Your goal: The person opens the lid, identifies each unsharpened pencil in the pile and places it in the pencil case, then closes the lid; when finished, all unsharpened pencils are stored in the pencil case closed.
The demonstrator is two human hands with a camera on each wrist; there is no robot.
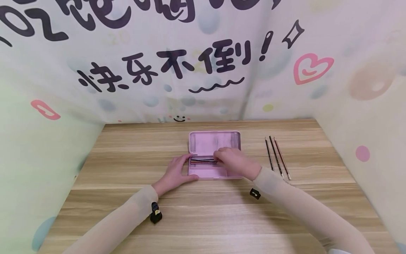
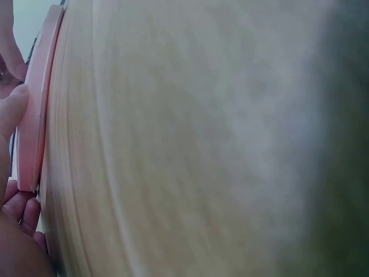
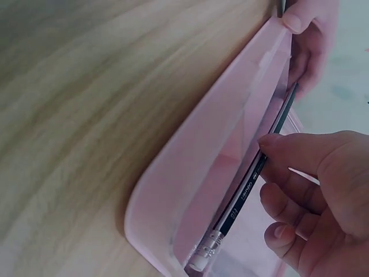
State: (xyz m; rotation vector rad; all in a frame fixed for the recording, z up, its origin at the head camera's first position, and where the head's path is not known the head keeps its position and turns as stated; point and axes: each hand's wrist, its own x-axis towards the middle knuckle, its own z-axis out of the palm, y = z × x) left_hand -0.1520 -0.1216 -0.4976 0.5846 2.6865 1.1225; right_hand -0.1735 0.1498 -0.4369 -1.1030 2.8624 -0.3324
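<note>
A pink pencil case (image 1: 207, 173) lies on the table with its lid (image 1: 203, 141) raised at the back. My left hand (image 1: 176, 171) holds the case's left end, thumb at the front edge and fingers round the end. Over the middle of the case, my right hand (image 1: 236, 161) pinches a dark pencil (image 3: 248, 187) between thumb and fingers. That pencil lies lengthwise along the case, its silver-banded white eraser (image 3: 200, 261) near one end wall. In the head view, several pencils (image 1: 201, 161) show in the rear compartment; the right fingers hide their right ends.
Three loose pencils (image 1: 278, 155) lie side by side on the wooden table (image 1: 203, 218), to the right of the case. A printed cloth (image 1: 177, 100) hangs behind the table, with light panels on both sides. A black band piece (image 1: 155, 213) sits at the left wrist.
</note>
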